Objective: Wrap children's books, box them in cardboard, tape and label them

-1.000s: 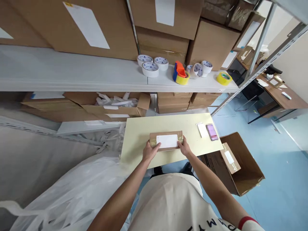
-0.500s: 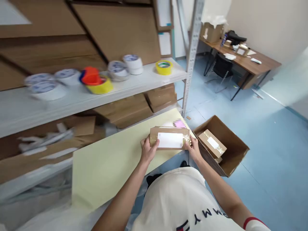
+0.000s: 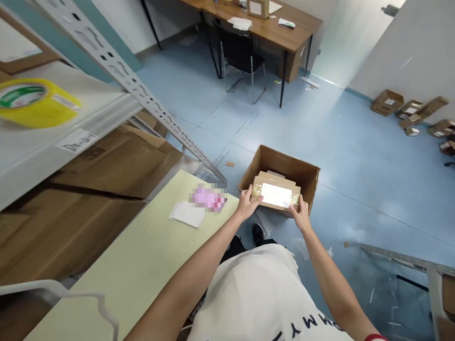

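Note:
Between both hands I hold a taped cardboard box [image 3: 259, 188] with a white label on its upper face. My left hand [image 3: 248, 203] grips its left end, thumb on top near the label. The right end is in my right hand [image 3: 300, 214], thumb pressed on the tape. Below and behind it stands a large open carton [image 3: 313, 182] on the floor, and the held box covers its near side. Other small cardboard packages [image 3: 276, 177] show inside the carton, partly hidden.
Left of me is a pale yellow table [image 3: 156, 246] with white paper slips [image 3: 187, 214] and a blurred pink item [image 3: 208, 198]. A metal shelf post [image 3: 149, 99] rises beside it. Beyond are a black chair [image 3: 238, 49], a wooden desk [image 3: 295, 35] and boxes [image 3: 387, 103] by the wall.
My view has turned right. Both hands have carried the box from over the yellow table to the right, over the open carton's near side.

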`<state>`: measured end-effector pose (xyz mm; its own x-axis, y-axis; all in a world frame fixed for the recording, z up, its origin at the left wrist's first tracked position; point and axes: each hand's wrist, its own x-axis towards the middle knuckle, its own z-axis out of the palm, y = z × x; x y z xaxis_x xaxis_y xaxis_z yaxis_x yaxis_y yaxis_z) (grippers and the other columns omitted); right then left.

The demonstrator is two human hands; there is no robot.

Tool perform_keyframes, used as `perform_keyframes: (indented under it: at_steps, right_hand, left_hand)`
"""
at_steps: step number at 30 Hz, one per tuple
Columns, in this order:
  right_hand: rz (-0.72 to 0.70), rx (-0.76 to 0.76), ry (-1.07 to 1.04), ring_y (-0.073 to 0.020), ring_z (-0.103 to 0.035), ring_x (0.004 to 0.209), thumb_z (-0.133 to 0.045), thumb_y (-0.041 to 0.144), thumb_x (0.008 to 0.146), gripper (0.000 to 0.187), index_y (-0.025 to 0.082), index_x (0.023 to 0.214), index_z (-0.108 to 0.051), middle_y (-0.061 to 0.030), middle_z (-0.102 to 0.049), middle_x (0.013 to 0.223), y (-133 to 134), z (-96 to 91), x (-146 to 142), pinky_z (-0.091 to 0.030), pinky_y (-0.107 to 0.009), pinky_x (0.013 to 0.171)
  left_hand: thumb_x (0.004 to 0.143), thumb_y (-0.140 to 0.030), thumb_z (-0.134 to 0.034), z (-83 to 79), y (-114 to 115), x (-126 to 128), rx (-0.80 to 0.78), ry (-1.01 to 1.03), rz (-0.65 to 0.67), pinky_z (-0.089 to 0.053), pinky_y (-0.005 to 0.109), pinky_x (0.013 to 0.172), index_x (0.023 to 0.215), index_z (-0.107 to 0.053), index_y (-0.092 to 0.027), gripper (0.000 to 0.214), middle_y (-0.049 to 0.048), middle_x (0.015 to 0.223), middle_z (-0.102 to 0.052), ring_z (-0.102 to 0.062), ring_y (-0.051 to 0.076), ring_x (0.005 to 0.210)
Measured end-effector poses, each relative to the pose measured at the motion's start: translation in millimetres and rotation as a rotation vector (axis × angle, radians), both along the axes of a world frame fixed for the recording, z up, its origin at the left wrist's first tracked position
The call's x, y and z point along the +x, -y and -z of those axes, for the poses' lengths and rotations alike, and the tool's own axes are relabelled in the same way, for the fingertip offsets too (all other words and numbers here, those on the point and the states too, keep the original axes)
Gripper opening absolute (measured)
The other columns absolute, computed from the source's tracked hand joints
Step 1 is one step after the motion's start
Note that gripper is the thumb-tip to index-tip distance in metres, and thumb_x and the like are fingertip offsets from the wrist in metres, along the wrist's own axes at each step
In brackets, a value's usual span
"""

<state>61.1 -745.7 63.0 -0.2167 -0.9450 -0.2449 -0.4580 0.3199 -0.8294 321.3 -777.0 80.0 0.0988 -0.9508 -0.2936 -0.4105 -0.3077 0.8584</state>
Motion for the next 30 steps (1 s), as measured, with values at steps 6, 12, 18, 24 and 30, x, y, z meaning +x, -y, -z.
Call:
perform_keyframes:
  at_steps: [6, 12, 18, 24, 30]
  right_hand:
    - [-0.05, -0.056, -0.031, -0.033, -0.044, 0.132, -0.062, 0.062, 0.075, 0.079, 0.022, 0.142, -0.048, -0.0147, -0.046, 0.139, -15, 20.7, -16, -0.04, -0.048, 0.108]
    - [-0.133, -0.072, 0.037, -0.0324, -0.06, 0.115, -0.062, 0.057, 0.078, 0.068, 0.021, 0.135, -0.055, -0.0174, -0.055, 0.134, -29, 34.5, -1, -0.053, -0.048, 0.09]
    - [-0.339, -0.037, 0.153, -0.0257, -0.069, 0.088, -0.064, 0.052, 0.078, 0.06, 0.02, 0.129, -0.059, -0.0162, -0.062, 0.127, -17, 18.5, 29, -0.056, -0.048, 0.083]
    - [-0.667, -0.046, 0.275, -0.0231, -0.068, 0.078, -0.07, 0.049, 0.075, 0.054, 0.018, 0.118, -0.065, -0.0136, -0.072, 0.106, -6, -16.5, 106, -0.057, -0.044, 0.079]
    - [-1.048, -0.024, 0.401, -0.0212, -0.068, 0.078, -0.065, 0.054, 0.079, 0.05, 0.018, 0.112, -0.066, -0.0097, -0.073, 0.091, -40, -50.8, 197, -0.056, -0.037, 0.074]
  left_hand:
    - [0.08, -0.051, -0.06, 15.7, 10, -23, -0.023, 0.054, 0.206, -0.032, 0.044, 0.115, 0.143, -0.045, -0.015, 0.074, 0.0169, 0.146, -0.046, -0.041, 0.031, 0.138]
    - [0.08, -0.042, -0.06, 25.7, -36, 3, -0.076, 0.129, 0.115, -0.042, 0.043, 0.109, 0.126, -0.059, -0.017, 0.052, 0.0132, 0.13, -0.062, -0.056, 0.026, 0.124]
    - [0.078, -0.036, -0.06, 19.8, -101, 32, -0.005, 0.062, -0.099, -0.052, 0.044, 0.096, 0.112, -0.066, -0.018, 0.039, 0.0113, 0.116, -0.07, -0.067, 0.024, 0.105]
    - [0.077, -0.038, -0.061, -11.0, -166, 53, -0.025, 0.005, -0.486, -0.056, 0.043, 0.088, 0.111, -0.066, -0.019, 0.039, 0.0118, 0.115, -0.071, -0.068, 0.025, 0.105]
    - [0.081, -0.044, -0.058, -48.6, -258, 72, -0.158, -0.018, -0.834, -0.054, 0.042, 0.092, 0.115, -0.064, -0.019, 0.042, 0.0125, 0.113, -0.071, -0.069, 0.023, 0.099]
